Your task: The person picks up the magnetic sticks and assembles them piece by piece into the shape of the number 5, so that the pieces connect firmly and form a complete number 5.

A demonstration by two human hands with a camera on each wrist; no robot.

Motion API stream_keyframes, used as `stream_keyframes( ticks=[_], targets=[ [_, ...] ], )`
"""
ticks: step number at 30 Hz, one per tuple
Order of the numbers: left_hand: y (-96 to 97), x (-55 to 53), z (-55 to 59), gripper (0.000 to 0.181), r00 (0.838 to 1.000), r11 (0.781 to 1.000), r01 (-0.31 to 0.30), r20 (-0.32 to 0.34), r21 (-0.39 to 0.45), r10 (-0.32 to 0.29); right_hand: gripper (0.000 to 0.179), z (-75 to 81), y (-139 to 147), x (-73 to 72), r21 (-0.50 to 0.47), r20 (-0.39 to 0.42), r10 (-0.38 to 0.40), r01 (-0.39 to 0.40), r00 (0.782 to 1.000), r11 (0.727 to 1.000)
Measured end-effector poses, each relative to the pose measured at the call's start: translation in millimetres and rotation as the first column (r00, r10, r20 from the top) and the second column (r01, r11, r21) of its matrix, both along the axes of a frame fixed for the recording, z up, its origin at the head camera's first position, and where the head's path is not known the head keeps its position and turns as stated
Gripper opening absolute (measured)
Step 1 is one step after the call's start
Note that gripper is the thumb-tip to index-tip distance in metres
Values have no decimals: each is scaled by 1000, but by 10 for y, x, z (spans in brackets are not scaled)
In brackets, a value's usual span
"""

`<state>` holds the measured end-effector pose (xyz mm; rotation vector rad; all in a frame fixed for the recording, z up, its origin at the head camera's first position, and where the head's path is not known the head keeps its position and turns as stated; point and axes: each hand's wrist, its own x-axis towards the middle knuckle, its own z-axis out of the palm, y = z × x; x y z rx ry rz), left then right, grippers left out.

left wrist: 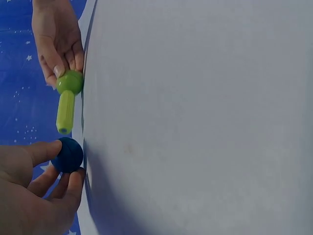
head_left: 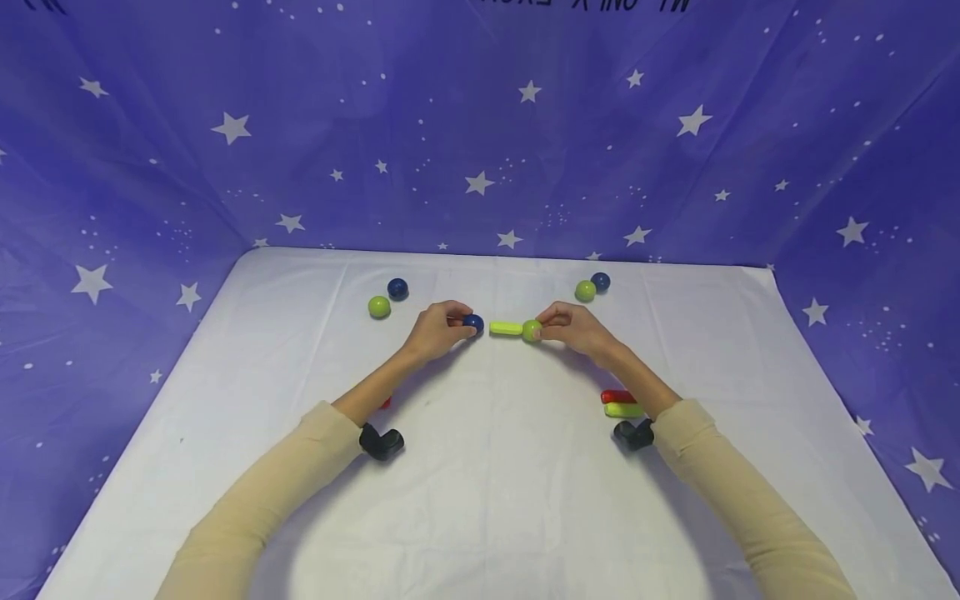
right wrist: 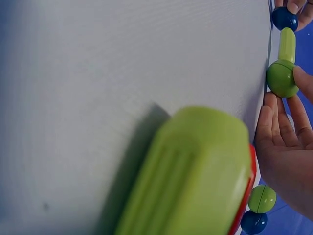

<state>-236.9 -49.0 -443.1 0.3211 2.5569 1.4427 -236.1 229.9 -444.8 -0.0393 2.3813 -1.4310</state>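
Blue ball, centre of head frame: pinched in the left hand, fingers curled to ball width. Green ball, just right: pinched likewise in the right hand. Yellow-green rod extends leftward from it, long axis crosswise, free end just short of the blue ball.

In the head view, the left hand covers part of its blue ball, the right hand part of its green ball. The left forearm hides some of a red piece, whose shape cannot be told. Both sleeves and the curtain lettering are cut by the edges. In the right wrist view, the near lime stick is blurred and cut off below
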Motion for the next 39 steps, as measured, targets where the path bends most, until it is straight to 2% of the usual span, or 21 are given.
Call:
stream_keyframes(
  ticks=[12, 20, 25, 31, 35, 39],
  targets=[
    [112, 11, 9, 34, 1000, 1000, 13, 16, -5, -13, 36, 15, 5, -11, 0, -4, 13, -13, 1000, 1000],
    [-21, 30, 65, 40, 998, 998, 65, 3, -25, -65, 34, 5, 8, -1, -28, -11, 23, -24, 1000, 999],
    [-260, 103, 127, 40, 996, 996, 87, -11, -29, -88, 32, -3, 8, 2, -42, -4, 15, -15, 1000, 999],
    [-717, 260, 199, 35, 990, 990, 135, -27, -50, -136, 30, 4, 9, 0, -46, -3, 11, -11, 1000, 999],
    [-1047, 360, 230, 33, 983, 978, 183, 29, -102, -181, 30, 9, 5, 0, -48, -3, 11, -12, 1000, 999],
    [-1320, 447, 232, 31, 965, 952, 259, 91, -163, -247, 31, 4, 10, 2, -45, -6, 18, -18, 1000, 999]
  ],
)
